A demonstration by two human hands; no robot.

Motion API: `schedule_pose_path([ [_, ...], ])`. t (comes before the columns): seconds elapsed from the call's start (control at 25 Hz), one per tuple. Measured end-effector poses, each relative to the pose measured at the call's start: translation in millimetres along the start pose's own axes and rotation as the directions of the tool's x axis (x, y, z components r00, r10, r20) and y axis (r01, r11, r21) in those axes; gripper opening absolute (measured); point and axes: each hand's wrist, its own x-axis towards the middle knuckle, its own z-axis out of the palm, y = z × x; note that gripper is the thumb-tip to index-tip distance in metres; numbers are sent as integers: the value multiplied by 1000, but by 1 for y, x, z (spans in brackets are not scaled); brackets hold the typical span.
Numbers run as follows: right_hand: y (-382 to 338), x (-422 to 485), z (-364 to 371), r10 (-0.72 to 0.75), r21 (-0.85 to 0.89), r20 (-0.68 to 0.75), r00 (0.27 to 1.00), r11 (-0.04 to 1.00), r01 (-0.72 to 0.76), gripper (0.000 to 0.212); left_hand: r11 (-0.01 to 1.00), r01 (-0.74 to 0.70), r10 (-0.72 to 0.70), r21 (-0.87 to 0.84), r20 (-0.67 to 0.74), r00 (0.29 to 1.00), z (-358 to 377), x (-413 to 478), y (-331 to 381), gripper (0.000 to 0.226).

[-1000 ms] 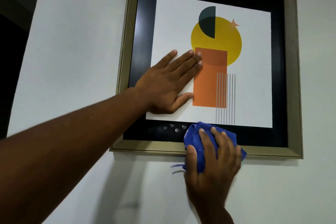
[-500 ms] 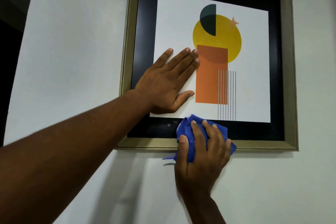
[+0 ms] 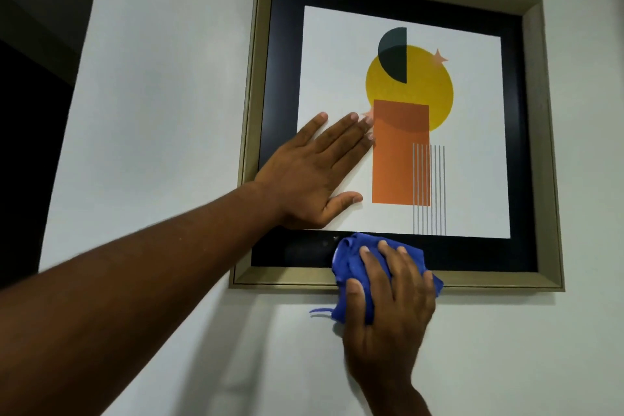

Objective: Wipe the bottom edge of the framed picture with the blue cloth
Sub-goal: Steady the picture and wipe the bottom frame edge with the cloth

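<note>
A pale wall [image 3: 162, 111] fills most of the view, with a dark opening at its left side. On the wall hangs the framed picture [image 3: 526, 152], a gold-coloured square frame around a black mat and a white print with a yellow circle, a dark half-disc, an orange rectangle and thin grey vertical lines. The left hand [image 3: 314, 176] lies flat and open on the glass over the print's lower left part, fingers together and pointing up to the right, thumb out. The right hand [image 3: 388, 300] presses the bunched blue cloth [image 3: 347, 260] against the frame's bottom edge left of its middle, fingers spread over the cloth, which overlaps the black mat above and the wall below.
</note>
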Motion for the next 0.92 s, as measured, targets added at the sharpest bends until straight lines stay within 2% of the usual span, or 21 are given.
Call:
schedule_pose_path([
  [0.08, -19, 6, 7, 141, 1, -51, 989, 990, -141, 41, 1000, -1, 1, -1, 7, 1000, 0, 0, -2, 81],
  [0.12, -23, 5, 7, 115, 1, -40, 993, 993, -115, 42, 1000, -1, 1, -5, 8, 1000, -1, 0, -2, 81],
  [0.2, -14, 0, 0, -49, 7, 36, 998, 999, 48, 44, 1000, -13, 13, -9, 3, 1000, -2, -1, -1, 80],
  [0.24, -8, -2, -3, -81, 10, 48, 996, 997, 80, 43, 1000, -18, 18, -7, 2, 1000, -2, -2, -1, 79],
  [0.28, -8, 0, -4, -45, 19, 35, 998, 999, 44, 41, 1000, -22, 22, -6, 4, 1000, -2, -3, -2, 78],
  [0.36, -25, 9, 0, 137, 35, -26, 990, 990, -136, 38, 999, -38, 39, -10, 11, 999, -3, -4, -5, 75],
  [0.4, -35, 8, 3, 183, 49, -34, 983, 982, -181, 38, 999, -47, 47, -10, 13, 999, -4, -4, -7, 75],
  [0.52, -32, -2, 3, 3, 46, 27, 1000, 999, -4, 43, 998, -65, 66, -14, 20, 998, -3, 1, -11, 74],
  [0.56, -29, -3, 3, -17, 50, 22, 1000, 999, 15, 43, 998, -59, 59, -4, 12, 998, -2, 0, -12, 74],
  [0.68, -47, 5, 12, 136, 65, -18, 991, 989, -135, 38, 998, -60, 60, -17, 11, 998, -2, 2, -11, 73],
  [0.8, -73, 2, 18, 79, 59, 16, 997, 995, -80, 38, 999, -24, 24, -31, 1, 1000, -3, 1, -8, 70],
  [0.92, -73, 2, 18, 86, 44, 51, 995, 995, -89, 38, 998, -7, 7, -61, -3, 1000, -3, 1, -7, 68],
])
